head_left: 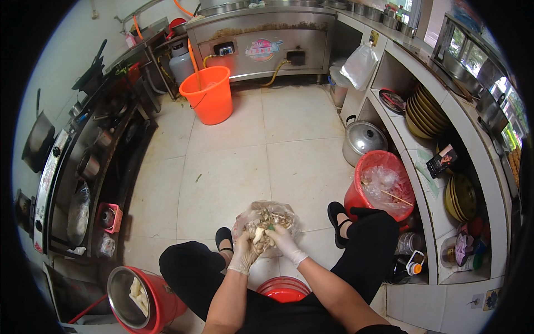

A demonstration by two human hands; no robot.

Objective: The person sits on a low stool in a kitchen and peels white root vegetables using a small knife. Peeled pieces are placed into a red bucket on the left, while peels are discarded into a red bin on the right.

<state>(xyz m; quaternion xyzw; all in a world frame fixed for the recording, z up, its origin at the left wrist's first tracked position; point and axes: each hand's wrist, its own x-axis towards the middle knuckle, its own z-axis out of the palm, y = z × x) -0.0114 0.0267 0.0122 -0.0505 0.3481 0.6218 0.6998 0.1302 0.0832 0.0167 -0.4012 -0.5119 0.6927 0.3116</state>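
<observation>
Both my hands wear thin pale gloves and meet over a clear plastic bag [288, 208] of peelings on the floor between my feet. My left hand [245, 252] holds a pale, peeled piece of root vegetable [259, 235]. My right hand [283, 242] is closed around a small green tool [271, 227], perhaps a peeler, right beside the piece; its blade cannot be made out. At the lower left, a steel bowl [114, 292] on a red bucket [169, 298] contains several long pale peeled pieces [138, 295].
Below my forearms is a red plastic stool or tub [283, 289]. A red bin [356, 196] lined with plastic and a lidded aluminium pot [365, 140] stand at right, beside tiled shelves [421, 175]. An orange bucket [212, 100] stands ahead, before a steel stove [267, 46]. Metal racks [98, 183] line the left.
</observation>
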